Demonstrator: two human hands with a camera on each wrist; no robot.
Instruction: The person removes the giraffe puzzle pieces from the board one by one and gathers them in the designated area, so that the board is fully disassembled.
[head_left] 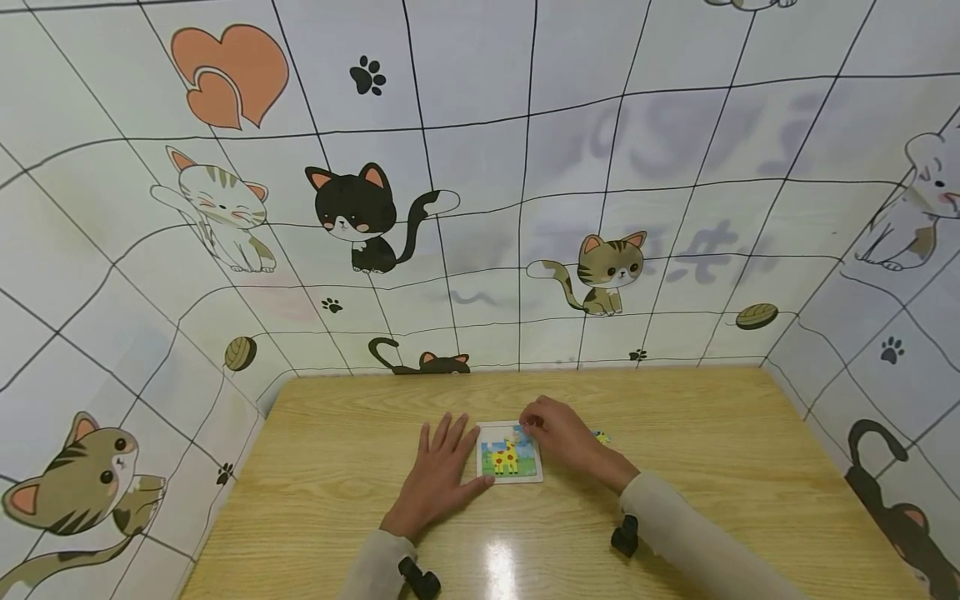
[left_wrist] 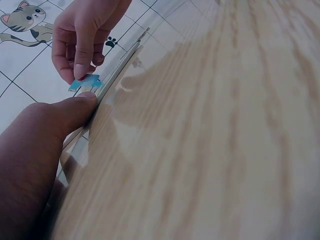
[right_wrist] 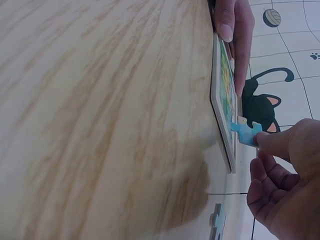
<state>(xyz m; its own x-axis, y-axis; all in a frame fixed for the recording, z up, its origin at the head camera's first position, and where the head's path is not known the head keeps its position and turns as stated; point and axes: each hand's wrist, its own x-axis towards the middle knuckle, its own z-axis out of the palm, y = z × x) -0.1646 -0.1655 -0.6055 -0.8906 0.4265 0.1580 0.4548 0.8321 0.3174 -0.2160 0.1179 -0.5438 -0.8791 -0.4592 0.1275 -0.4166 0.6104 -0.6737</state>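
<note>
A small jigsaw board (head_left: 479,458) with a pale rim and a giraffe picture lies flat on the table. My left hand (head_left: 438,475) rests at its left side, fingers spread and straight, with the thumb at the lower left corner. Over the board's upper right corner, my right hand (head_left: 562,433) pinches a light-blue puzzle piece (right_wrist: 247,134) between thumb and fingers. In the right wrist view this piece is tilted and close over the rim. The pale backing shows along the upper left of the picture.
A loose puzzle piece (head_left: 602,437) lies on the table to the right of the board, partly behind the right wrist. The wooden table (head_left: 330,467) meets walls printed with cartoon cats (head_left: 611,271) at its back and sides.
</note>
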